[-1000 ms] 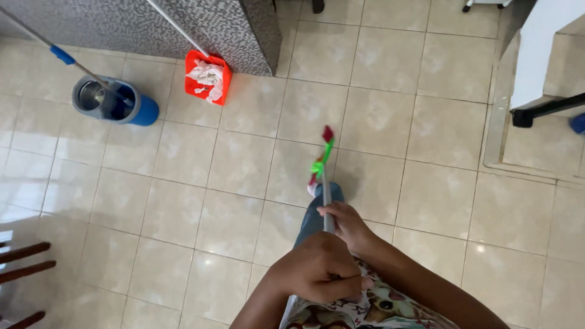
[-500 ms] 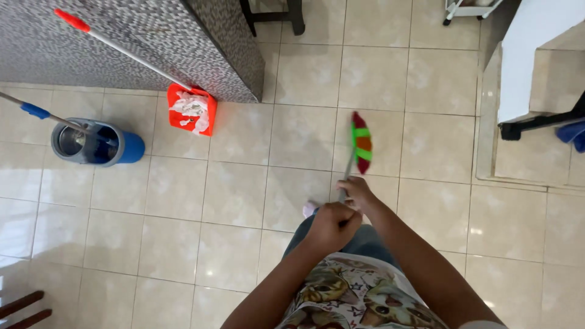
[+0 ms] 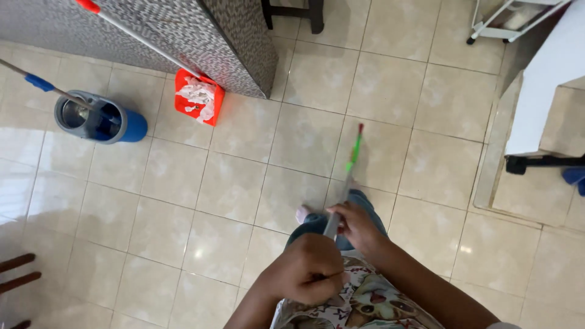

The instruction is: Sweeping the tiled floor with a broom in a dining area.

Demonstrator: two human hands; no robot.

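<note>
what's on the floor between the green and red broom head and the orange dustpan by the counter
Only bare beige floor tiles lie between the green and red broom head and the orange dustpan, as the head view shows; nothing else sits there.

Glossy ceramic floor tiles (image 3: 183, 176), a smooth plastic blue bucket (image 3: 125, 127), and a speckled stone-look counter (image 3: 201, 36).

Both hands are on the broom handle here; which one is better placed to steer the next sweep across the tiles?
Probably the right hand: it grips the grey broom handle lower, nearer the green and red broom head. The left hand grips the top end near the chest, acting as a pivot.
</note>
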